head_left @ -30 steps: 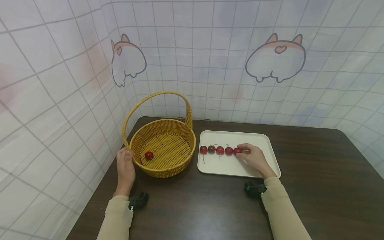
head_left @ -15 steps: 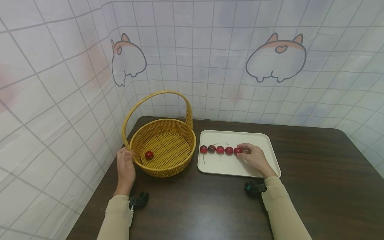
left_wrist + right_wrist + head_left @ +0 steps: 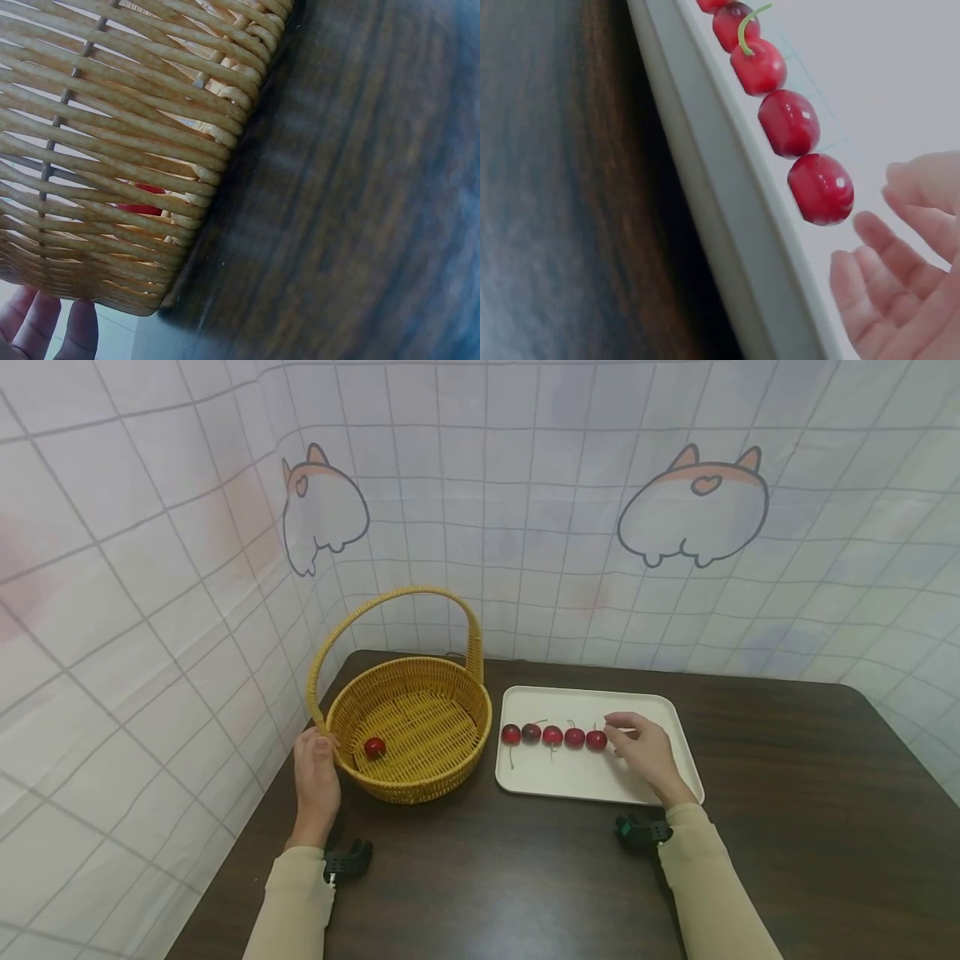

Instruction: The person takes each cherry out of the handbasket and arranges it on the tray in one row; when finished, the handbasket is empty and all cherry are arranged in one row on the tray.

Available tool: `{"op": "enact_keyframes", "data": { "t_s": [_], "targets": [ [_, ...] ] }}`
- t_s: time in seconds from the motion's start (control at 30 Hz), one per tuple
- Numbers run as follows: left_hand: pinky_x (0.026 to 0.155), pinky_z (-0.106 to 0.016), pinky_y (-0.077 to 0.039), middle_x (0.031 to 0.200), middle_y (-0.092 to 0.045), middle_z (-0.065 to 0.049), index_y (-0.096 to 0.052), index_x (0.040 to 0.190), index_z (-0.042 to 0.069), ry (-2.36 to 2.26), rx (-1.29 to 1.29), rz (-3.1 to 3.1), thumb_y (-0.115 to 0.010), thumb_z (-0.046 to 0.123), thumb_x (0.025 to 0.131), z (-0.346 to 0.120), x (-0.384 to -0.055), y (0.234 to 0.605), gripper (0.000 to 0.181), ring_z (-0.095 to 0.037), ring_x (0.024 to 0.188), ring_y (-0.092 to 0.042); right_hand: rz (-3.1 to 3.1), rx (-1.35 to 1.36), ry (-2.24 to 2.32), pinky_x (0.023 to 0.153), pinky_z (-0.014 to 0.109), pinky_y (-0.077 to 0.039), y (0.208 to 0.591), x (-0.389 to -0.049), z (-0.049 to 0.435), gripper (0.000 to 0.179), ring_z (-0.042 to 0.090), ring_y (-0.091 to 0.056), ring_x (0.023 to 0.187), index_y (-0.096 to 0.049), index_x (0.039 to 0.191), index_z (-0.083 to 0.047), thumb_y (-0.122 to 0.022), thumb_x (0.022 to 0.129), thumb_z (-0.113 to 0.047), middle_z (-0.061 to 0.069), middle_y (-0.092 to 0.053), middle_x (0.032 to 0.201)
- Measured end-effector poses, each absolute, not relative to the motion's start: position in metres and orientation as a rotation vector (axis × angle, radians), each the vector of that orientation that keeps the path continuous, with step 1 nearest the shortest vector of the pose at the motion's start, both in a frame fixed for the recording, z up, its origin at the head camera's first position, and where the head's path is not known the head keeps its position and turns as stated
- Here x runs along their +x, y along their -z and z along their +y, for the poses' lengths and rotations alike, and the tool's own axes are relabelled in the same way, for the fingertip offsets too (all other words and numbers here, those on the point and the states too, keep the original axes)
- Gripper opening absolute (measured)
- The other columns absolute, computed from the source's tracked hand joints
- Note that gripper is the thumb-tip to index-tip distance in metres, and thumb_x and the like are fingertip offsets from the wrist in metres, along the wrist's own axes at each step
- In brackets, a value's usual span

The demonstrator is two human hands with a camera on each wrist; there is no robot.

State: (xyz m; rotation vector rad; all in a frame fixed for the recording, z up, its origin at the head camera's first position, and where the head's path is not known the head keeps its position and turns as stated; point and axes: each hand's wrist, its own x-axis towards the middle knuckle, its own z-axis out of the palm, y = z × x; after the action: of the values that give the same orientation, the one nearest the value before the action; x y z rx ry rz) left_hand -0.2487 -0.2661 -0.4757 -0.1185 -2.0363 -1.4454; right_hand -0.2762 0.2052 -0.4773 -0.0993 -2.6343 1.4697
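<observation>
A yellow wicker basket with a tall arched handle stands at the left, one red cherry lying inside it. My left hand holds the basket's left side by the foot of the handle; its fingertips show against the weave in the left wrist view. Several dark red cherries sit in a row on a white tray. My right hand is over the tray, just right of the end cherry. Its fingers are spread, with nothing between them, and a small gap separates them from that cherry.
Both basket and tray stand on a dark wooden table. A white grid-patterned cloth with cartoon animals hangs behind and along the left side. Black straps are on both wrists.
My right hand has let go of the rightmost cherry and drawn slightly back to the right, leaving it at the row's end. The left hand stays on the basket.
</observation>
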Motion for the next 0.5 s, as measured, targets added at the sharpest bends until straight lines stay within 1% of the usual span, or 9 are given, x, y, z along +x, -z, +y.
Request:
{"op": "enact_keyframes", "data": {
  "t_s": [0.1, 0.2, 0.23, 0.3, 0.37, 0.43, 0.5],
  "targets": [
    [0.088, -0.043, -0.025, 0.117, -0.043, -0.020, -0.052, 0.093, -0.011, 1.441, -0.117, -2.036, -0.027, 0.043, 0.107, -0.268, -0.252, 0.480, 0.061, -0.022, 0.104, -0.037, -2.548, -0.135, -1.451, 0.065, 0.024, -0.049, 0.473, -0.276, 0.201, 0.030, 0.025, -0.064, 0.087, -0.065, 0.120, -0.008, -0.059, 0.098, -0.027, 0.012, -0.064, 0.118],
    [0.090, -0.044, -0.025, 0.119, -0.043, -0.018, -0.052, 0.093, -0.008, 1.442, -0.110, -2.050, -0.028, 0.041, 0.107, -0.268, -0.251, 0.479, 0.057, -0.025, 0.108, -0.038, -2.468, -0.114, -1.428, 0.066, 0.021, -0.048, 0.463, -0.274, 0.189, 0.027, 0.022, -0.061, 0.089, -0.067, 0.115, -0.008, -0.059, 0.098, -0.027, 0.010, -0.067, 0.112],
    [0.091, -0.045, -0.026, 0.120, -0.043, -0.020, -0.052, 0.093, -0.008, 1.433, -0.106, -2.057, -0.029, 0.040, 0.107, -0.269, -0.250, 0.479, 0.055, -0.027, 0.109, -0.039, -2.444, -0.087, -1.422, 0.067, 0.021, -0.048, 0.458, -0.273, 0.184, 0.026, 0.021, -0.061, 0.090, -0.067, 0.114, -0.007, -0.059, 0.098, -0.026, 0.010, -0.067, 0.111],
    [0.092, -0.046, -0.027, 0.123, -0.042, -0.020, -0.052, 0.092, -0.006, 1.421, -0.083, -2.077, -0.036, 0.037, 0.106, -0.269, -0.250, 0.479, 0.048, -0.029, 0.110, -0.040, -2.414, -0.001, -1.409, 0.069, 0.022, -0.048, 0.449, -0.270, 0.172, 0.024, 0.020, -0.061, 0.091, -0.068, 0.112, -0.007, -0.059, 0.098, -0.025, 0.009, -0.068, 0.109],
    [0.091, -0.046, -0.030, 0.125, -0.042, -0.020, -0.052, 0.092, -0.003, 1.406, -0.052, -2.102, -0.044, 0.035, 0.104, -0.269, -0.250, 0.479, 0.040, -0.029, 0.110, -0.042, -2.387, 0.098, -1.423, 0.069, 0.023, -0.048, 0.440, -0.266, 0.160, 0.022, 0.021, -0.062, 0.090, -0.069, 0.110, -0.007, -0.060, 0.097, -0.022, 0.009, -0.069, 0.107],
    [0.089, -0.044, -0.032, 0.127, -0.042, -0.021, -0.053, 0.092, -0.001, 1.389, -0.026, -2.126, -0.051, 0.031, 0.101, -0.269, -0.250, 0.479, 0.033, -0.027, 0.108, -0.042, -2.371, 0.183, -1.446, 0.069, 0.024, -0.049, 0.435, -0.263, 0.148, 0.020, 0.023, -0.064, 0.089, -0.069, 0.109, -0.007, -0.061, 0.097, -0.021, 0.008, -0.070, 0.106],
    [0.087, -0.043, -0.033, 0.128, -0.042, -0.019, -0.055, 0.095, 0.002, 1.384, -0.006, -2.143, -0.055, 0.030, 0.100, -0.269, -0.250, 0.479, 0.029, -0.024, 0.106, -0.043, -2.367, 0.251, -1.493, 0.069, 0.024, -0.049, 0.433, -0.260, 0.138, 0.020, 0.025, -0.064, 0.089, -0.069, 0.109, -0.006, -0.061, 0.097, -0.020, 0.009, -0.069, 0.106]
  ]
}}
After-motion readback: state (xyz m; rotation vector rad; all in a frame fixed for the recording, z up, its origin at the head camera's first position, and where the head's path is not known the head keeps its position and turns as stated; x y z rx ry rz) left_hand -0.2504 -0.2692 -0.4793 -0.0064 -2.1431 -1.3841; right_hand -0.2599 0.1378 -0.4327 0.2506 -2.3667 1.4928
